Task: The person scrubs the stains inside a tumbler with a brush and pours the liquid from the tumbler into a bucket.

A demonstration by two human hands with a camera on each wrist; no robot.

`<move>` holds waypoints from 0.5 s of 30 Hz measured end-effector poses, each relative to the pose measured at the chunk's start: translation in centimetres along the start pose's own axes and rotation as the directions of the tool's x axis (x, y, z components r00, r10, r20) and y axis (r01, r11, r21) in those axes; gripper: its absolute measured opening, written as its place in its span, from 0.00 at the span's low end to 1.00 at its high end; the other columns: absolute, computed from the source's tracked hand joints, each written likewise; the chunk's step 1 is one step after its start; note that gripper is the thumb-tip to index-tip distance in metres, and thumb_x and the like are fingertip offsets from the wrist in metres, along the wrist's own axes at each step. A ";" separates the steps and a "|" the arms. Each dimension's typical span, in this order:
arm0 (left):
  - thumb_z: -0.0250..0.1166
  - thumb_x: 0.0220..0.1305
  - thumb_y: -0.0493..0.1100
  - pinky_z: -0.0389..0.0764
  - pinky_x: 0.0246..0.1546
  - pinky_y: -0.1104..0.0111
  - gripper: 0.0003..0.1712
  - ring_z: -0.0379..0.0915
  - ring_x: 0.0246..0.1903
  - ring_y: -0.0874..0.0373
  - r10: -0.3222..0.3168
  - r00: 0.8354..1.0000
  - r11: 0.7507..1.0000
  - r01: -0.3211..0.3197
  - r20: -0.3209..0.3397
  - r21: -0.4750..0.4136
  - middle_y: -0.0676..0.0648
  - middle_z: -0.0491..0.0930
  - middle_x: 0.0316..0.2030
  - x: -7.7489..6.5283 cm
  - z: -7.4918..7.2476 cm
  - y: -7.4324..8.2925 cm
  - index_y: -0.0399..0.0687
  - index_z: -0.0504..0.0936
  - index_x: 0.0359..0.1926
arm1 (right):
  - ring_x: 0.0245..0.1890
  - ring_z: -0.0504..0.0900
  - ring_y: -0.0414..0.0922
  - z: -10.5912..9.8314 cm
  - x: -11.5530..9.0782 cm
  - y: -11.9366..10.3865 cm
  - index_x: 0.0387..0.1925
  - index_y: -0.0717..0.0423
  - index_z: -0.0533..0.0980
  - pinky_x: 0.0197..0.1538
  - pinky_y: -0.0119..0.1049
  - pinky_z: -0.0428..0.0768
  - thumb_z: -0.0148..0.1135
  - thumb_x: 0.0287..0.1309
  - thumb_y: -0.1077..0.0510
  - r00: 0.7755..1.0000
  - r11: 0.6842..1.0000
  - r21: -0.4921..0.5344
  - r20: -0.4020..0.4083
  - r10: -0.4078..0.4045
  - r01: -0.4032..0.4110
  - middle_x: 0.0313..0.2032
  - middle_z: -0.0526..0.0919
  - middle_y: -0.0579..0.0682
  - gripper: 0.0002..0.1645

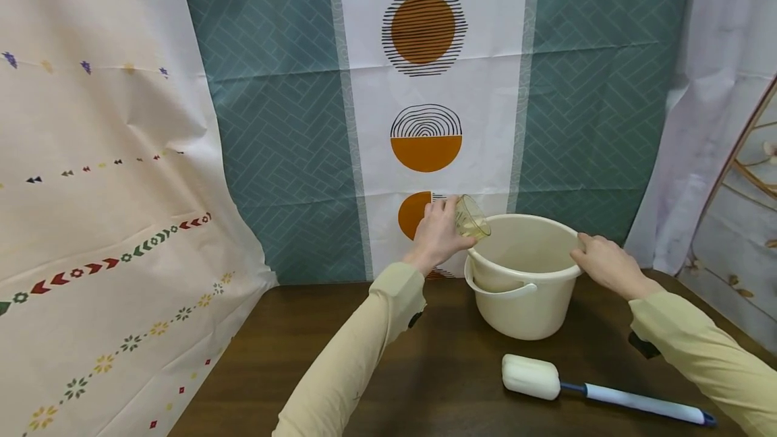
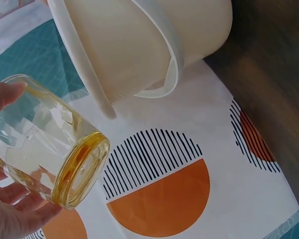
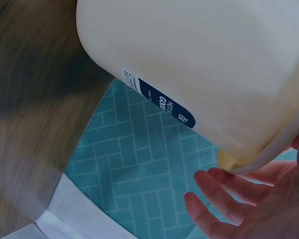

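My left hand [image 1: 438,231] holds a clear, yellowish drinking glass [image 1: 471,217] near the left rim of a cream plastic bucket [image 1: 525,305]. The glass is tilted, its base facing down and right in the head view. In the left wrist view, fingers and thumb grip the sides of the tinted glass [image 2: 45,142], whose thick base looks amber. On the opposite side, my right hand [image 1: 610,265] grips the bucket's rim; the right wrist view shows fingers [image 3: 229,199] below that rim, with the thumb hidden. The bucket stands upright on the table, its handle hanging down at the front left.
A sponge brush [image 1: 531,377] with a blue and white handle lies on the dark wooden table [image 1: 267,369] in front of the bucket. Patterned cloths [image 1: 273,120] hang behind and at both sides. A label [image 3: 159,99] is on the bucket's outer wall.
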State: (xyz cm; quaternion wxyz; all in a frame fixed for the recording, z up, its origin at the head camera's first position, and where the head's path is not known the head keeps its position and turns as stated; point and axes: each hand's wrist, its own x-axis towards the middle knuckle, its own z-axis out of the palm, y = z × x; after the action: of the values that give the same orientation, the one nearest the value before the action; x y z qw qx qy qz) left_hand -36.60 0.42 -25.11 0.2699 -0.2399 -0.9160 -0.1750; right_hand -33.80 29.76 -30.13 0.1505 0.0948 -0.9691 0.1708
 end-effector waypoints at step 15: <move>0.70 0.44 0.58 0.69 0.43 0.64 0.45 0.62 0.48 0.50 0.117 0.992 0.964 -0.125 0.047 0.236 0.44 0.67 0.49 0.7 0.6 0.8 0.45 0.62 0.60 | 0.38 0.71 0.62 -0.1 0.0 0.0 0.53 0.81 0.59 0.31 0.55 0.68 0.42 0.58 0.57 1.000 1.000 -0.004 0.005 0.014 -0.014 0.46 0.66 0.77 0.30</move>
State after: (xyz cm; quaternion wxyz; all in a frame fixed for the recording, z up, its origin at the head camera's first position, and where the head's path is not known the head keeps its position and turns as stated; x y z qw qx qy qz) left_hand -36.89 1.58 -25.03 0.2919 -0.2640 -0.9183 -0.0431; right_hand -33.78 29.84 -30.05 0.1469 0.0880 -0.9705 0.1695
